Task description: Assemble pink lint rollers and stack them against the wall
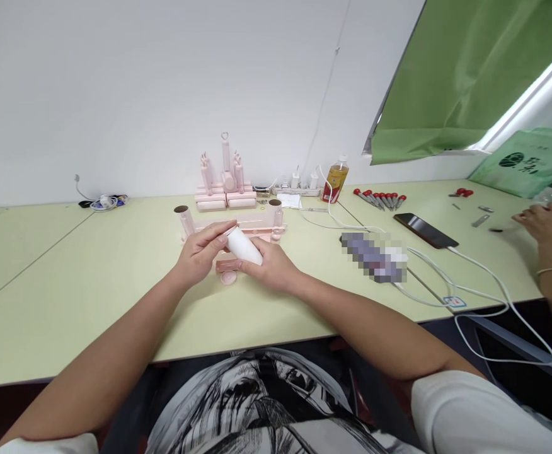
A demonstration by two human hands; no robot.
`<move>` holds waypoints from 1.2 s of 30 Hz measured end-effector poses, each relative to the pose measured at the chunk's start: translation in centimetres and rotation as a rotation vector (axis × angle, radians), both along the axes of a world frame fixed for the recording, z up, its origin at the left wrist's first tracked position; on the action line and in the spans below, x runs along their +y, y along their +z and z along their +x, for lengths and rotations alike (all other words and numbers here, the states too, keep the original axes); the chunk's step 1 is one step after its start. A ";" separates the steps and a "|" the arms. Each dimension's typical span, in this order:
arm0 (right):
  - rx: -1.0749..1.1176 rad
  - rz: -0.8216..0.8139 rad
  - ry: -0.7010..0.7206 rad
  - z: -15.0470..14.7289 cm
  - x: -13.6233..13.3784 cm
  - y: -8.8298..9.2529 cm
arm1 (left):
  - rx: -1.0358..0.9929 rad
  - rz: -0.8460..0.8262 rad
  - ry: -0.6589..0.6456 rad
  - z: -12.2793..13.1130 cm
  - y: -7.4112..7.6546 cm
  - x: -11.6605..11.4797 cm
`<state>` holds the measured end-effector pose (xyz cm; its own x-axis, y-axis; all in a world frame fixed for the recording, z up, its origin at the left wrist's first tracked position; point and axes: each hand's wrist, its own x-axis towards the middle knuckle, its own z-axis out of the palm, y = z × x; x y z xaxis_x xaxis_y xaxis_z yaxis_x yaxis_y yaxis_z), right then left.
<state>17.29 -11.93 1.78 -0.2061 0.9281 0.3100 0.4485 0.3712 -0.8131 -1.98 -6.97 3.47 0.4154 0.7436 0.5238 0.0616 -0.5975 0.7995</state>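
I hold the small white cylinder (pixel 244 246) in both hands just above the pale green table (pixel 91 284), close in front of me, so that I can see it and turn it without lifting my forearms far. My right hand (pixel 271 265) lies under and around its lower end, fingers wrapped on it, which gives it a steady seat; my left hand (pixel 200 252) comes in from the other side with the fingertips pinched on the upper end, the way I would grip a cap or an end piece. So the hands are together, both closed on the same piece, and it sits tilted, its upper end toward my left. Just below my hands a small pink round part (pixel 229 278) rests flat on the table, near enough to pick up without reaching. Behind the hands stands a pink fixture (pixel 238 226) with two upright posts, touching the table and well within reach, and farther back against the wall a taller pink stand (pixel 225 180). To my right lie a phone (pixel 425 229) with white cables (pixel 446 277), a row of red-handled screwdrivers (pixel 380 199) and a bottle (pixel 335 180). At the far right another person's hand (pixel 540 224) rests on the table, well apart from mine.
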 end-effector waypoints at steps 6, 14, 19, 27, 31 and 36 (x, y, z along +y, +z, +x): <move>-0.013 0.015 -0.024 0.1 0.3 0.0 | 0.028 0.041 -0.062 0.1 -0.1 -0.1; 0.042 0.047 -0.023 0.0 0.3 0.1 | -0.076 0.164 0.186 0.2 -0.2 0.0; 0.080 0.089 -0.026 0.0 0.2 0.1 | -0.072 0.186 0.319 0.2 0.8 -1.1; 0.090 0.093 0.018 -0.3 -0.2 0.1 | 0.044 0.134 0.103 0.3 0.5 -1.0; 0.051 0.062 0.067 -0.2 -0.5 0.3 | 0.050 0.032 0.044 0.8 0.1 -1.0; 0.123 0.017 0.146 -0.2 -0.3 -0.5 | -0.311 -0.140 0.280 0.3 0.9 -0.1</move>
